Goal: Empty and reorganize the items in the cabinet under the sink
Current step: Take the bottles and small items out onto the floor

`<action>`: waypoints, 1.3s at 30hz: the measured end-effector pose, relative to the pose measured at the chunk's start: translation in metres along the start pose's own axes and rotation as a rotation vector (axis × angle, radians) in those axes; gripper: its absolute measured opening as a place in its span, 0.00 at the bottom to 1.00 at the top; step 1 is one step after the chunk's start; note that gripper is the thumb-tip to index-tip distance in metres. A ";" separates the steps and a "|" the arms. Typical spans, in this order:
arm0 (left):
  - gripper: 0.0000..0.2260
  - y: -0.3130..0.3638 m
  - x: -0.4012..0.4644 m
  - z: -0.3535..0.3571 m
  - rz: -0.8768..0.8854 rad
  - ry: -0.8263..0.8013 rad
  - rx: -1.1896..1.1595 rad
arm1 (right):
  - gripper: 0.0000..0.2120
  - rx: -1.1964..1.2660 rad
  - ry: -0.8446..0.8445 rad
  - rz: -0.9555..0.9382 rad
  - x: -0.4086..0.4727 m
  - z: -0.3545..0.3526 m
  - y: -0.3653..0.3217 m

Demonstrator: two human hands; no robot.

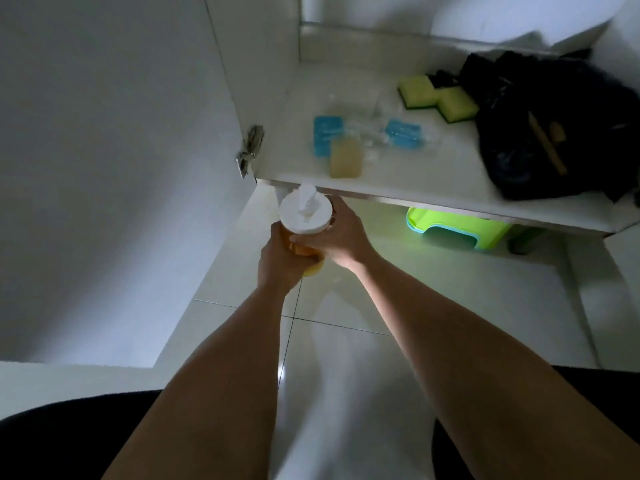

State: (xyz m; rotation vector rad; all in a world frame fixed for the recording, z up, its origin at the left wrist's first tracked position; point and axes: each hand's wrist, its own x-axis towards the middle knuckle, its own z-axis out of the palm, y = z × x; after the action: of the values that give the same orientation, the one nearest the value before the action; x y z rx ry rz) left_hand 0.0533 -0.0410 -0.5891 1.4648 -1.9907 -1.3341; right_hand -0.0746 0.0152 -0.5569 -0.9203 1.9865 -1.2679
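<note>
Now both hands are on the pump bottle point(304, 216) — the left hand point(282, 259) wrapped round the amber body low down, the right hand point(341, 235) curled round it just under the wide white cap. It hangs in front of the cabinet shelf point(433, 188), just below the front edge, over the tiled floor point(332, 327). Looks well filled with amber liquid, so I'd call it weighty for its size, and smooth plastic of that sort can be slick. Best hold is the one in use: body and shoulder, never the pump head, which could press down and squirt.

On the shelf behind — two blue packets point(328, 135), a pale soap bar point(346, 157) touching the left one, clear wrapping between them, two yellow-green sponges point(436, 97) side by side, and a black plastic bag point(554, 133) slumped at the right. All light, soft stuff; the bag will be floppy, so it wants scooping from below. A green stool point(457, 230) sits under the shelf.
</note>
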 end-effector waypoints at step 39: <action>0.20 0.104 0.015 -0.002 0.050 -0.032 0.441 | 0.23 -0.354 0.199 -0.003 0.020 -0.110 -0.037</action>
State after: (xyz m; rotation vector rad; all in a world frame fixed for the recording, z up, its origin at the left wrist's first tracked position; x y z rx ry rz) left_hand -0.0104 -0.0514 -0.5057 1.5630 -2.4353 -0.9383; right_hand -0.1640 0.0434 -0.4857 -0.9906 2.4196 -1.0616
